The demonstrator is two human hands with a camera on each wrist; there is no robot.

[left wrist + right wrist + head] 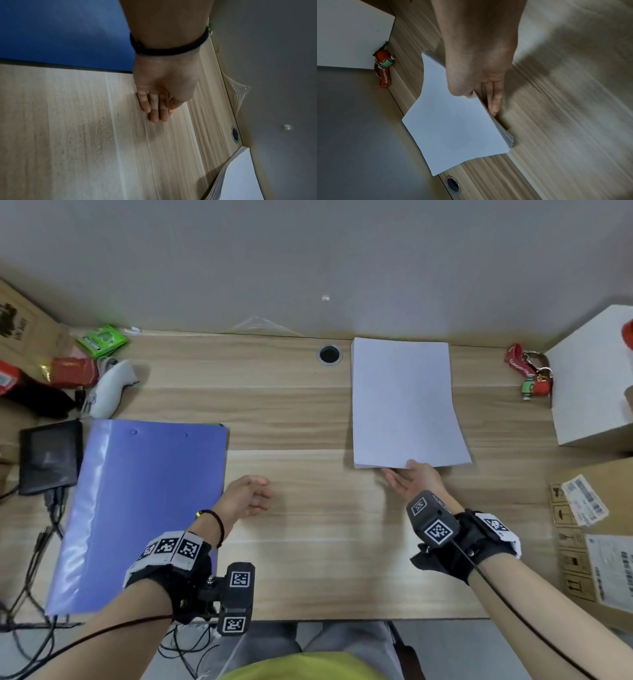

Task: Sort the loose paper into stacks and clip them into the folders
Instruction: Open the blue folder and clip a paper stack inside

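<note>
A stack of white paper (pixel 404 405) lies on the wooden desk (pixel 308 559) at the back right, near the wall. My right hand (pixel 407 474) is at its near edge. In the right wrist view the thumb lies on top of the stack (pixel 453 128) and the fingers (pixel 494 104) reach along and under the edge, pinching it slightly up. A closed blue folder (pixel 137 508) lies at the left. Beside its right edge my left hand (pixel 260 494) hovers low over the bare desk, fingers loosely curled and holding nothing. The left wrist view shows the folder (pixel 60 33) and the stack's corner (pixel 240 180).
A white box (pixel 589 378) and a cardboard box (pixel 603 525) stand at the right, with a red key lanyard (pixel 529 371) by them. A cable hole (pixel 329 354) sits left of the stack. A black device (pixel 49 457), a white controller (pixel 109 388) and packets crowd the left.
</note>
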